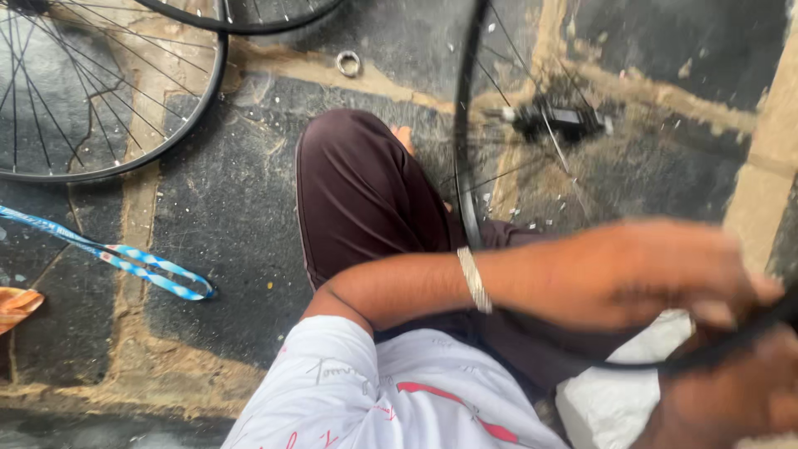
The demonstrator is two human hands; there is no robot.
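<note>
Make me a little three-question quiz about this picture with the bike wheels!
1. True or false: the left hand rests on the rim of the bike wheel that stands in front of the person.
2. What lies on the stone floor between the two wheels near the top: A) a small metal ring, B) a hammer, C) a bottle?
3. What colours is the strap on the left?

Key
1. True; the right hand grips the rim too.
2. A.
3. Blue and white. It lies below the second wheel, which lies flat.
</note>
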